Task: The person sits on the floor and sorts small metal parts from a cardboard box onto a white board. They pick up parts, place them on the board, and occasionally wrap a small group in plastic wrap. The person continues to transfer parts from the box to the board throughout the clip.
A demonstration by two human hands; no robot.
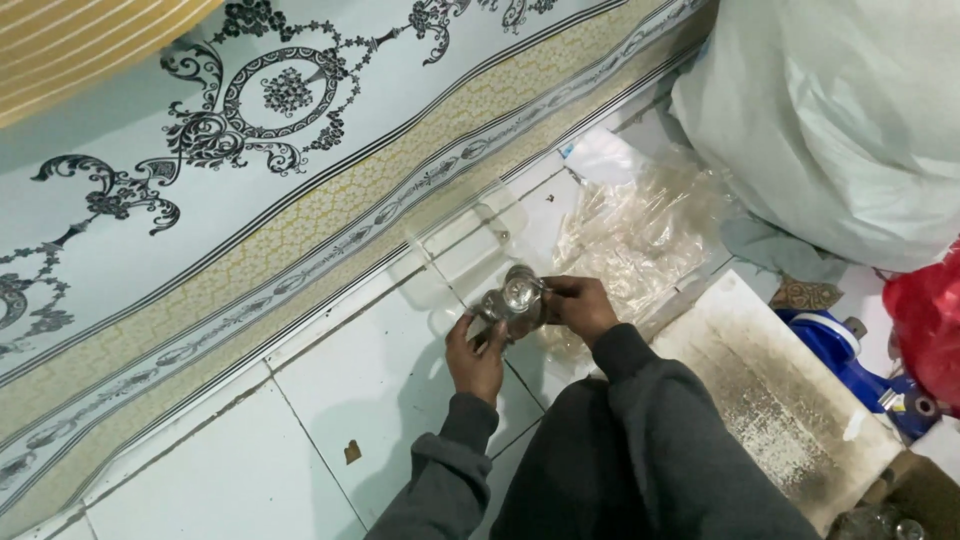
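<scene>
Holding a small shiny metal fitting between both hands, you keep it low over the white tiled floor. Your left hand comes from below, and its fingers close on the lower left edge of the piece. Your right hand comes from the right side, and its fingers grip the right edge, so the two hands are close together and both are clamped on the same piece. The fitting has a round, glassy or polished face that looks up to you; finer detail is too small to tell.

Just beyond your hands a clear plastic tray lies on the tiles, partly behind the fitting. To the right of your right hand, a crumpled transparent plastic bag spreads on the floor, very near your fingers. Further right and beyond it stands a big white sack, and beside it a red bag. A dirty pale board lies to the right of your right sleeve, with a blue object at its far edge. To the left of your left hand, a wall panel with black ornaments and a yellow band runs along the floor. A small brown scrap lies on a tile near your left sleeve.
</scene>
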